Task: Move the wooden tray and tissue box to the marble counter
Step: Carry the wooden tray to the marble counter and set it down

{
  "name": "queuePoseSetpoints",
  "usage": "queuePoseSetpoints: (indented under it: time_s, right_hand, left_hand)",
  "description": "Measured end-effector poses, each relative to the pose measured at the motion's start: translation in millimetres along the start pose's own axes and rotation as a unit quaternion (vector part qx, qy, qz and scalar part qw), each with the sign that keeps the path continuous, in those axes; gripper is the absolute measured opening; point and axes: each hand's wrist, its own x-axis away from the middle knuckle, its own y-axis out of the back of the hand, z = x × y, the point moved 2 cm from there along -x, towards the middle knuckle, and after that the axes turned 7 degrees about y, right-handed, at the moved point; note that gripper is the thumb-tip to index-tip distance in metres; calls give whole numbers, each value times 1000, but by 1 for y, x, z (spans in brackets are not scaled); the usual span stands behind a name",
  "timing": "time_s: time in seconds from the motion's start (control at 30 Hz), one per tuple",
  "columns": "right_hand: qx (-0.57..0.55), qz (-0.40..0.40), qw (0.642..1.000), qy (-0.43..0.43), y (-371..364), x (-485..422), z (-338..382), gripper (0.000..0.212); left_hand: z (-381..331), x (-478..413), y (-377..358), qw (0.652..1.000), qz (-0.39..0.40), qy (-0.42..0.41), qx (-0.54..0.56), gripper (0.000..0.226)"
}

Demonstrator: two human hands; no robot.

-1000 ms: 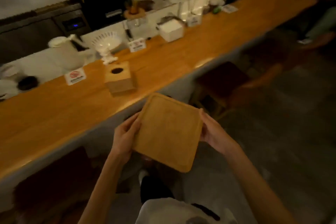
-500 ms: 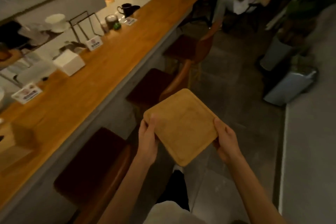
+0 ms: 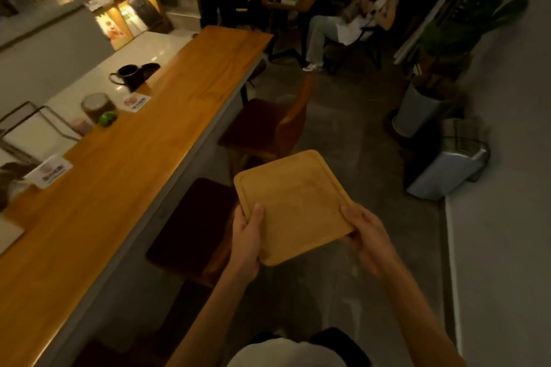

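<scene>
The long wooden worktop [image 3: 125, 176] runs up the left side, w/ a white, pale strip [image 3: 143, 53] just behind it, prob. the marble part, though I can't tell for sure in this dim light. Dark stools [image 3: 190, 229] sit tucked under the near edge, & the grey floor [image 3: 351, 134] is open on the right. The wooden tray [image 3: 293, 205] is up in the air over the floor, right of the worktop & touching nothing but the hands. It is empty & tilts a little. The left hand [image 3: 246, 243] grips the tray's left edge, thumb on top. The right hand [image 3: 368, 243] grips the near right corner, fingers curled under. No tissue box shows in this view, so that part looks not done yet. The step now seems to be carrying the tray over to the pale strip. To do it well: keep both hands tight on the edges, hold it flat, & lift it over the dark cup [image 3: 129, 74], the jar [image 3: 97, 106] & the little sign [image 3: 136, 101] w/o bumping them. Set it down soft on a bare spot, then let go.
</scene>
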Motion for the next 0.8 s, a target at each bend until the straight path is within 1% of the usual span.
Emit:
queuePoseSetpoints:
  time_s: [0.13,0.17,0.23,0.27,0.3,0.33,0.4,0.43,0.47,0.57,0.73,0.8]
  right_hand:
    - [107,4,994,-7,33,-94,52,40]
    - [121,6,993,-15,40,-121,65,43]
    - [141,12,990,-11,50,-174,90,39]
    - [155,13,988,-3,57,-204,101,36]
    - [168,5,986,8,63,-234,114,37]
    - [177,-1,984,20,69,-264,125,41]
    - [188,-8,982,22,79,-315,147,51]
    - [190,-6,981,21,82,-336,157,56]
    - [187,-5,982,21,84,-357,165,57]
    - [161,9,987,18,85,-437,206,52]
    - [187,44,981,15,68,-567,257,50]
    - [187,66,980,12,57,-626,275,44]
  left_hand:
    - [-34,-80,-58,998,36,27,-49,67]
    - [-40,-101,-75,997,50,26,-62,60]
    - [-58,-135,-114,995,78,17,-66,31]
    - [-65,-156,-135,995,80,14,-65,24]
    - [-74,-175,-155,995,74,10,-63,22]
    - [-84,-194,-174,996,64,11,-63,25]
    - [-106,-228,-208,998,42,14,-53,46]
    - [-116,-244,-222,998,35,21,-41,52]
    - [-123,-258,-231,999,33,28,-25,54]
    - [-147,-310,-271,998,23,37,40,52]
    - [-198,-398,-325,988,-88,-4,129,41]
    - [-220,-443,-346,977,-108,-8,182,41]
